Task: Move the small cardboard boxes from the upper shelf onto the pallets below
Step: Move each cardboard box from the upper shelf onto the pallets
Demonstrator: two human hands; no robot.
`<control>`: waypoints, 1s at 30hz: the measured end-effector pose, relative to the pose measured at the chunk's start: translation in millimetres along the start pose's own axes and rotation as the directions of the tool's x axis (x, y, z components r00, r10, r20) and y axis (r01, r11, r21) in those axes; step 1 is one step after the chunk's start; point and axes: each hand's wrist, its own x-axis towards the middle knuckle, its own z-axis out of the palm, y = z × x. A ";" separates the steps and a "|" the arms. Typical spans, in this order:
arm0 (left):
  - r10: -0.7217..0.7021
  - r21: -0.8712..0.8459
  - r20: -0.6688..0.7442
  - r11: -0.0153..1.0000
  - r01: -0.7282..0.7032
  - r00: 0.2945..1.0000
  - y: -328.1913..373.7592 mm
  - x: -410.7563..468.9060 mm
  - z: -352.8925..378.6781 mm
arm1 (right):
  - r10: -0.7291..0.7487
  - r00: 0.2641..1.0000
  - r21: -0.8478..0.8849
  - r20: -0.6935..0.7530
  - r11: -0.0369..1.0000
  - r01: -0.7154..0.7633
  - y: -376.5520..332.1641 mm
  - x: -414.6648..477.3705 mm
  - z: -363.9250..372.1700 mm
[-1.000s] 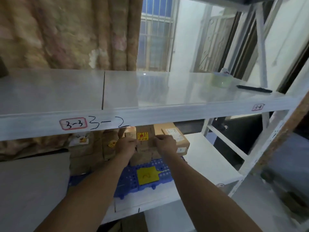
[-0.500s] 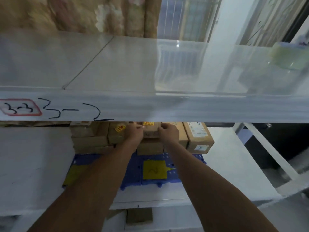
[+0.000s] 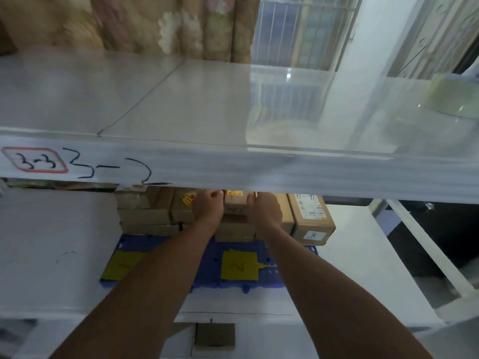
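Head view, looking down past the front edge of the upper shelf (image 3: 181,99). On that edge, a red-bordered sticker (image 3: 35,160) marked 3-3, with 3-2 handwritten just beside it. Far right on the same shelf, a blurred roll of tape (image 3: 453,95). Behind, a flowered curtain (image 3: 155,24) and a barred window (image 3: 298,29).

Below the edge, on the lower shelf (image 3: 51,242), blue pallets (image 3: 215,257) side by side, each with a yellow label (image 3: 239,265) on top. At the back of the pallets, cardboard boxes (image 3: 145,216) stacked in several layers; at the right end of the row, a box with white labels (image 3: 311,218).

Both forearms stretched in under the upper shelf. Left hand (image 3: 208,208) and right hand (image 3: 264,211) clasping a small box (image 3: 235,204) from its two sides, left fingers curled at its top edge, fingertips partly hidden by the shelf front. Small box on top of the middle stack, a yellow-orange sticker on its upper face; resting there or just lifted, impossible to tell.

Lower still, beneath the lower shelf, a flat brown piece of cardboard (image 3: 215,335).
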 end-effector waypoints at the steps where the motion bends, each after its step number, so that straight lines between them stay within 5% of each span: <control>1: 0.005 -0.038 0.013 0.999 -0.004 1.000 0.3 -2.2 -6.8 | -0.076 0.997 -0.064 -0.007 0.995 0.075 -5.2 -5.0 -2.2; 5: 0.018 -0.080 0.062 0.997 -0.013 0.998 -3.2 -15.4 -53.2 | -0.408 0.907 -0.251 0.109 0.871 0.422 -38.1 -25.7 -3.7; 9: 0.004 -0.012 0.022 1.000 -0.004 1.000 -23.3 -25.4 -136.3 | -0.513 0.819 -0.249 0.258 0.784 0.569 -96.8 -58.5 10.9; 18: -0.071 0.287 -0.367 0.940 0.185 0.928 -102.4 -89.4 -421.4 | -0.717 0.496 -0.089 0.489 0.525 0.847 -290.5 -205.4 68.2; 24: -0.050 0.410 -0.530 0.859 0.308 0.847 -151.7 -163.6 -613.4 | -0.874 0.230 0.067 0.427 0.284 0.956 -439.2 -344.9 105.6; 30: -0.019 0.423 -0.637 0.827 0.370 0.770 -182.6 -224.9 -754.3 | -0.953 0.129 0.131 0.275 0.170 0.977 -559.1 -459.3 119.2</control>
